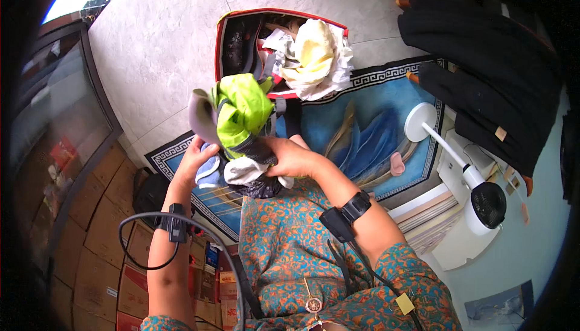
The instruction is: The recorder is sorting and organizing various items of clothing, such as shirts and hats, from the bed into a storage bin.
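Note:
Both my hands hold a bundle in front of my patterned garment. My left hand (pixel 197 159) grips a blue cloth item (pixel 208 165) and a mauve brimmed item (pixel 202 113) at the bundle's left. My right hand (pixel 290 156) is closed around the lower right of the bundle, by a neon-yellow and dark fabric item (pixel 242 109), a white cloth (pixel 244 171) and black crinkled material (pixel 260 188). Just beyond the bundle stands a red-rimmed container (pixel 281 11). Crumpled white fabric (pixel 342 68) and a pale yellow cloth (pixel 312 48) lie in it, with dark items at its left.
Under the container and bundle lies a blue patterned mat (pixel 376 104) with a small pink item (pixel 397 164). At right are a white fan-like appliance (pixel 480 213) and dark hanging clothes (pixel 480 73). Cardboard boxes (pixel 97 245) and a dark-framed glass panel (pixel 68 104) stand at left.

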Motion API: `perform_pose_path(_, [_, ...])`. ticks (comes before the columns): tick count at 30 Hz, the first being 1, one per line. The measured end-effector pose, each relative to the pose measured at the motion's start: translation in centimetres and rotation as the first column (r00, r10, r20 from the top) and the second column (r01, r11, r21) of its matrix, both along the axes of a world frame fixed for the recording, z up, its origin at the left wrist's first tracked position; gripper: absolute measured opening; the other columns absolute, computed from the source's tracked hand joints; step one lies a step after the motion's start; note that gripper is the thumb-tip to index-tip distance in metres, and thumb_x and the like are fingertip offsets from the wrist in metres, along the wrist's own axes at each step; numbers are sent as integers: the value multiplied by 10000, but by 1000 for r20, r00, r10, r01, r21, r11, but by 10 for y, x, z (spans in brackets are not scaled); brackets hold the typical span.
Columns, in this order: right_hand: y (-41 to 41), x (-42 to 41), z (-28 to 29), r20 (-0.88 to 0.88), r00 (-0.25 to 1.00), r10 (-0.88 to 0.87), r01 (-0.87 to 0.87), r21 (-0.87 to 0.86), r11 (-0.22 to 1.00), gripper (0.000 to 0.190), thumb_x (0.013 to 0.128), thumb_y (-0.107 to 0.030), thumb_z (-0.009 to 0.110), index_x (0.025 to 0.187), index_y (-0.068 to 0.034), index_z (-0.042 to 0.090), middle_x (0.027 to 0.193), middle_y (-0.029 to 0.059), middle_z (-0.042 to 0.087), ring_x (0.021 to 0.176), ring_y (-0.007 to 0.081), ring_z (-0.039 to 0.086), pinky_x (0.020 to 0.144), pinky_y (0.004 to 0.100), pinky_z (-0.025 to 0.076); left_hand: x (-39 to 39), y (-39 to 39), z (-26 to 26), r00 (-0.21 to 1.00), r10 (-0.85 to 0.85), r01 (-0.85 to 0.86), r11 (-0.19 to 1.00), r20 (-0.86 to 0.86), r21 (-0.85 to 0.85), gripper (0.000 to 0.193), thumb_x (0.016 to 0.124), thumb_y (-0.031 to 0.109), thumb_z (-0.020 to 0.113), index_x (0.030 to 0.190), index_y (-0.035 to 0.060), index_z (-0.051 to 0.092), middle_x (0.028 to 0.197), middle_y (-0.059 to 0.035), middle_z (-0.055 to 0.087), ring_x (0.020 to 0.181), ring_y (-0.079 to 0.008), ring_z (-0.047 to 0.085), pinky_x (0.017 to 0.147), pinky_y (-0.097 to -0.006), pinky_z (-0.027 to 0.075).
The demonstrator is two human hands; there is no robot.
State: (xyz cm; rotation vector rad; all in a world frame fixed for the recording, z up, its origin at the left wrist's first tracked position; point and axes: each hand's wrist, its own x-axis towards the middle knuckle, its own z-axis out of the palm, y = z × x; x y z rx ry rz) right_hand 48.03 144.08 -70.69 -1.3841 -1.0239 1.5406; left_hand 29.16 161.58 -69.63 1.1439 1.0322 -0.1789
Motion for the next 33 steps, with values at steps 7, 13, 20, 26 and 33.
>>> perform_pose_path(7, [-56,-28,163,63,996,57,-65,130,989,637,543,-125,658,1141,-8,476,1090,165,548,1019,291,524,894,346,399,-47,-61,168,994,89,-91,995,67,30,681,685,286,715,1233,31,399,1206,-69,459,1118,-181,413,961,-317,293])
perform_pose_path(13, [-128,-71,373,72,996,58,-69,155,985,658,541,-169,696,1145,-35,471,1071,156,564,993,286,541,865,343,416,-100,-140,361,973,161,-165,986,165,13,653,692,266,719,1207,16,404,1171,-77,488,1054,-176,475,916,-302,347])
perform_pose_path(20, [-193,-64,534,85,992,88,-99,130,987,681,529,-166,707,1152,-30,467,1063,148,571,995,256,545,860,333,417,-101,-197,511,978,84,-114,981,191,154,640,703,262,699,1222,30,404,1164,-72,491,1074,-178,446,941,-304,305])
perform_pose_path(26, [-337,-41,682,137,982,128,-137,59,989,723,510,-143,675,1187,-36,444,1077,161,568,1000,267,542,866,355,417,-83,-313,641,993,-108,91,942,36,322,518,752,188,627,1202,32,423,1131,-88,512,1027,-166,477,882,-290,360])
perform_pose_path(33, [-501,-83,864,140,989,-48,31,118,993,777,513,-106,668,1248,-88,417,1114,124,565,1022,237,533,896,319,399,-81,-479,845,908,-48,-6,992,415,128,478,763,166,632,1178,40,431,1106,-68,518,991,-167,502,870,-296,386])
